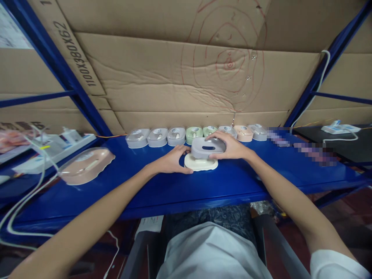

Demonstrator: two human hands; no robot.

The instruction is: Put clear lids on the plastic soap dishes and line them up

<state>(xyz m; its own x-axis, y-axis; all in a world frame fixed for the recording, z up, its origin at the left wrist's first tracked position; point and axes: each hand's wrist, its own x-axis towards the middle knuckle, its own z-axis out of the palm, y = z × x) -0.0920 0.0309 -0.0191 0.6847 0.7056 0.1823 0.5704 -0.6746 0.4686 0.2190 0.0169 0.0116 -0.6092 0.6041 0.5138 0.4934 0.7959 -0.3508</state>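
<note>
My right hand [231,145] grips a grey soap dish [197,149] with an oval slot, its thumb and fingers closed round the right end. The dish is tilted and overlaps a cream oval dish [200,164] below it; whether the two touch, I cannot tell. Around the left end of the cream dish, my left hand [174,159] has thumb and fingers curled, with the thumb at its front rim. The cream dish rests on the blue shelf top [186,190].
Behind my hands stands a row of several lidded soap boxes [157,137] in grey, green and pink. A larger pink lidded box [87,166] lies at left, near white cables [17,217] and power strips [52,155]. A cardboard sheet [162,81] backs the shelf.
</note>
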